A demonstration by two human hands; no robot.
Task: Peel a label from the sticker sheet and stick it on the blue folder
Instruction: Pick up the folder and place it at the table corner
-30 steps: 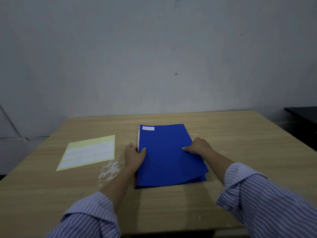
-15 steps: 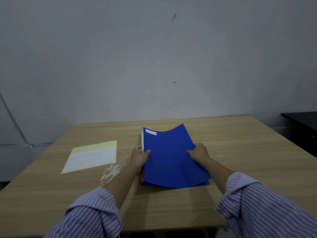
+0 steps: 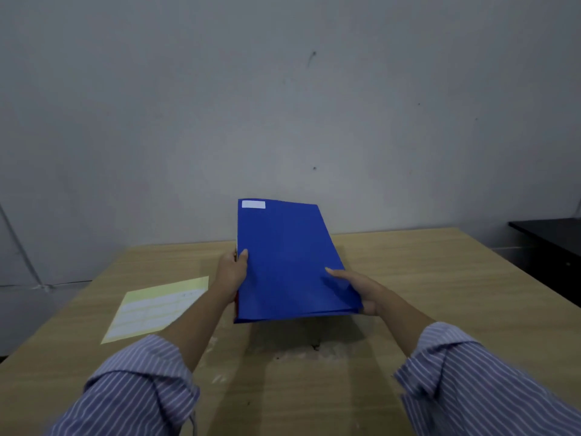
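Note:
The blue folder (image 3: pixel 289 262) is held up off the wooden table, tilted with its far end raised against the wall. A white label (image 3: pixel 253 204) is stuck at its top left corner. My left hand (image 3: pixel 232 269) grips the folder's left spine edge, thumb on the cover. At the lower right corner my right hand (image 3: pixel 361 289) holds the folder, its fingers lying on the cover. The yellow sticker sheet (image 3: pixel 158 308), with rows of white labels, lies flat on the table to the left.
The wooden table (image 3: pixel 424 278) stretches to the right and towards me, with pale scuffed patches (image 3: pixel 301 350) under the folder. A grey wall stands behind it. A black piece of furniture (image 3: pixel 550 243) is at the far right.
Both hands have lifted the folder from the table and tipped its far end upward. The sticker sheet has stayed where it was.

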